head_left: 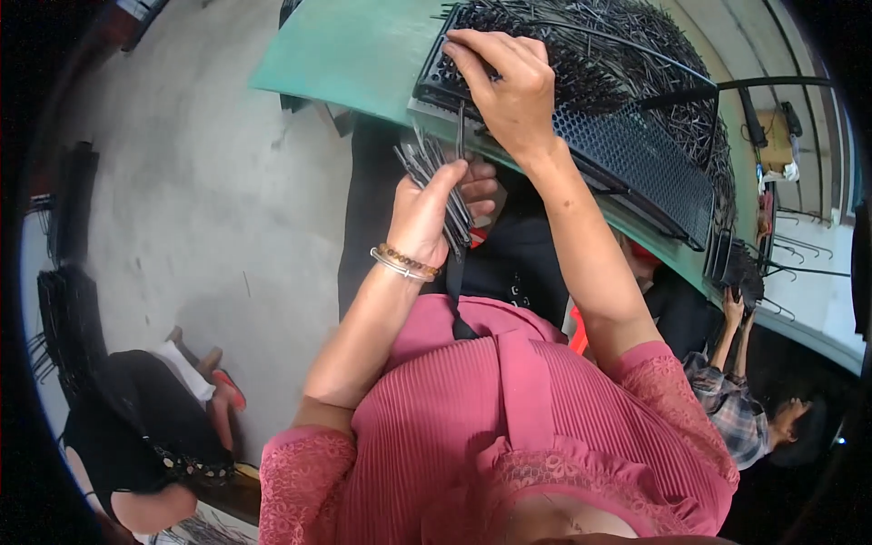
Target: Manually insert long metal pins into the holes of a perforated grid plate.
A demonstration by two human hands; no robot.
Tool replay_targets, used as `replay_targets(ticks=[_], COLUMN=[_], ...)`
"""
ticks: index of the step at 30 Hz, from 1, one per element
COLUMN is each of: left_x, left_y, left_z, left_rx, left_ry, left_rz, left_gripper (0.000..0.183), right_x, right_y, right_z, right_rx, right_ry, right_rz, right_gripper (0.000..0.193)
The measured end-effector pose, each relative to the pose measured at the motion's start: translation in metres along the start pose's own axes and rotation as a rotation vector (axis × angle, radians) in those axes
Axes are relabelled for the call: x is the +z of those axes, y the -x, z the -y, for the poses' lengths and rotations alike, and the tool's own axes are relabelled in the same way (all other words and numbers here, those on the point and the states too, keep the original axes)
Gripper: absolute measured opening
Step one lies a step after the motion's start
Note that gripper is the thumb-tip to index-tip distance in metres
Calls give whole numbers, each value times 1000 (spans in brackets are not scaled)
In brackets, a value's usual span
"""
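Observation:
My left hand is wrapped round a bundle of thin dark rods, held just below the near edge of the green table. One rod stands apart from the bunch, pointing up toward the table edge. My right hand is over the left end of a black tray with rows of holes. Its thumb and forefinger are pinched together at the tray's corner; whatever lies between them is too small to make out. Many short dark pieces stand packed in the tray beside that hand.
A large heap of dark rods lies behind a black mesh basket wall on the green table. Another person works at the table at the right. Someone else sits at the lower left, near dark stacks.

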State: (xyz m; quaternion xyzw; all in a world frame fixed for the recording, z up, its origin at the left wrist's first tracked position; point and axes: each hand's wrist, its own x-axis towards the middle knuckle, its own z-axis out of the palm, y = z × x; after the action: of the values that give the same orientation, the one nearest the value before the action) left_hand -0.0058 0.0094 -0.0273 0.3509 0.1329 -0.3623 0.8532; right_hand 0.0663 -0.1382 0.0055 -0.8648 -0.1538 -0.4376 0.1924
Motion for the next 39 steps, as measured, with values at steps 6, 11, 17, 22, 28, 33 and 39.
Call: replay_targets(ticks=[6,11,17,22,28,33,39], left_x=[-7,-5,-6,-9,-6,-10,-9], left_y=[4,5,9,10,10,6,-1], left_z=[3,6,5,6,2,0,-3], left_rx=[-9,-5,18,13,14,6,1], left_ry=[17,25,27,43,82,78,32], left_rz=[23,9,19,35,39,36,31], left_gripper=[22,22,20,20,21,23,21], right_x=[-3,-1,0,-1,-5,-2,-10], right_y=[3,7,2,1,-2,7,4], right_z=[7,4,7,8,10,13,12], right_rx=[46,19,62,38,90,8,-19], right_ry=[-10,-50,10,45,5,50,72], right_rz=[26,19,67,128,10,43,65], right_gripper=[11,9,13,15,13,11,14])
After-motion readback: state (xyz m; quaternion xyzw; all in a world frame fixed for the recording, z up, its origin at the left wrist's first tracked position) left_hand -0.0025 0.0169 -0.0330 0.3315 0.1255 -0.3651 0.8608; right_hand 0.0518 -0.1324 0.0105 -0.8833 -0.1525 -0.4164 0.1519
